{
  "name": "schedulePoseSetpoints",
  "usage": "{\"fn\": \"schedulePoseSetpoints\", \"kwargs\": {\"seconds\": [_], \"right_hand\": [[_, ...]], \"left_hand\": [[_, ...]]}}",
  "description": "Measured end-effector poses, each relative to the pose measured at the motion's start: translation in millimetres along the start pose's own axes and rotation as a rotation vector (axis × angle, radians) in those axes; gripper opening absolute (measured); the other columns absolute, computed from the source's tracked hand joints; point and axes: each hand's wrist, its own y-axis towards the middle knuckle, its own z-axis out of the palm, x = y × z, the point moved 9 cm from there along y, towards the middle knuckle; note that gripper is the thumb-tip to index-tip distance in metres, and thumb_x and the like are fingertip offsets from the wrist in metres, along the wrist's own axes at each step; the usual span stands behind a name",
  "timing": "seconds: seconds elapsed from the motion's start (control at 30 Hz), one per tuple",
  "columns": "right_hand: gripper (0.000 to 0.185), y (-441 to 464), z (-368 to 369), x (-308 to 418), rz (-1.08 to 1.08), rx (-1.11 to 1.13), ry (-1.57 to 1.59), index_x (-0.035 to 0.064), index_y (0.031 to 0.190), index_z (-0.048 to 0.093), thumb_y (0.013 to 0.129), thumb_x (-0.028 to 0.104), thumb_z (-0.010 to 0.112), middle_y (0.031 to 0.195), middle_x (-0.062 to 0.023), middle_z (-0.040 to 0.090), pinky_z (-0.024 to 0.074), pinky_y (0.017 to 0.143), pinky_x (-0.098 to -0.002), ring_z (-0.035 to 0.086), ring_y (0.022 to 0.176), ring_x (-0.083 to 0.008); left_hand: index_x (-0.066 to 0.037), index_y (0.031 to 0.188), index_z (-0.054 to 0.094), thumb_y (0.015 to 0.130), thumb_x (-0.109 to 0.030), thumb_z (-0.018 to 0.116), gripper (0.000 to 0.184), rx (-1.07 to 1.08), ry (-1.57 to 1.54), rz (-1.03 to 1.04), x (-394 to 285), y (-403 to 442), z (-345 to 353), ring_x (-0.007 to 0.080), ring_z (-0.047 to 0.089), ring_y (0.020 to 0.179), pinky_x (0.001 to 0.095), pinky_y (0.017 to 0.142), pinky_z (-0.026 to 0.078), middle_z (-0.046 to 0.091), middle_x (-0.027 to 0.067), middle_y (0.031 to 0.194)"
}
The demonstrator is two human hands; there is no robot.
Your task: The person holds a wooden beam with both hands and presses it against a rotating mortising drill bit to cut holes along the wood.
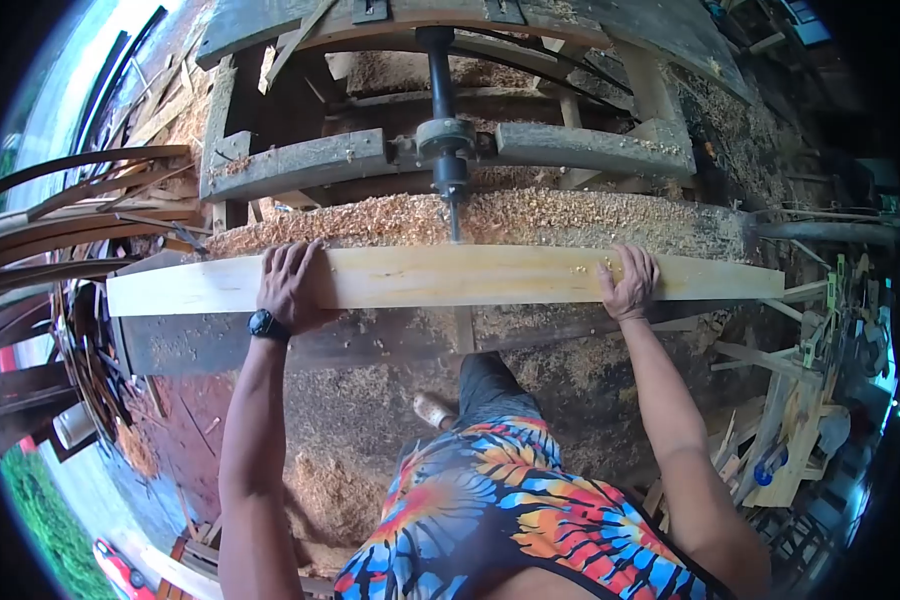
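A long pale wooden plank [420,277] stretches across the view on a dark work table [210,343]. My left hand [288,290], wearing a black wristwatch [267,324], grips it left of the middle, fingers over its top. Toward the plank's right end, my right hand [630,284] is closed on it in the same way, with the thumb toward the middle. Just beyond the far edge of the plank, between my hands, a metal spindle [442,135] ends in a thin bit [455,222]. Whether the bit touches the wood I cannot tell.
Wood chips [350,227] lie heaped behind the plank around the bit. A heavy timber frame [300,165] holds the spindle. Curved wood strips [80,215] are stacked at the left. A shavings pile [335,495] covers the floor near my feet. Offcuts [785,440] lean at the right.
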Motion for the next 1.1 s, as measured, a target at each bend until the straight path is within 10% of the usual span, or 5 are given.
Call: {"fn": "schedulePoseSetpoints", "kwargs": {"seconds": [1.1], "right_hand": [[0.059,39,15,-7,-0.013,0.013,0.02,0.0102,0.13,0.07,0.094,0.057,0.069,0.135,-0.0122,0.068,0.0321,0.122,-0.055,0.057,0.136,-0.0345]], "left_hand": [[-0.005,0.153,0.051,0.051,-0.044,0.105,0.121,-0.017,0.001,-0.014,4,23,-4,0.04,0.053,0.136,0.0551,0.121,0.036,0.06,0.0179,0.145]]}}
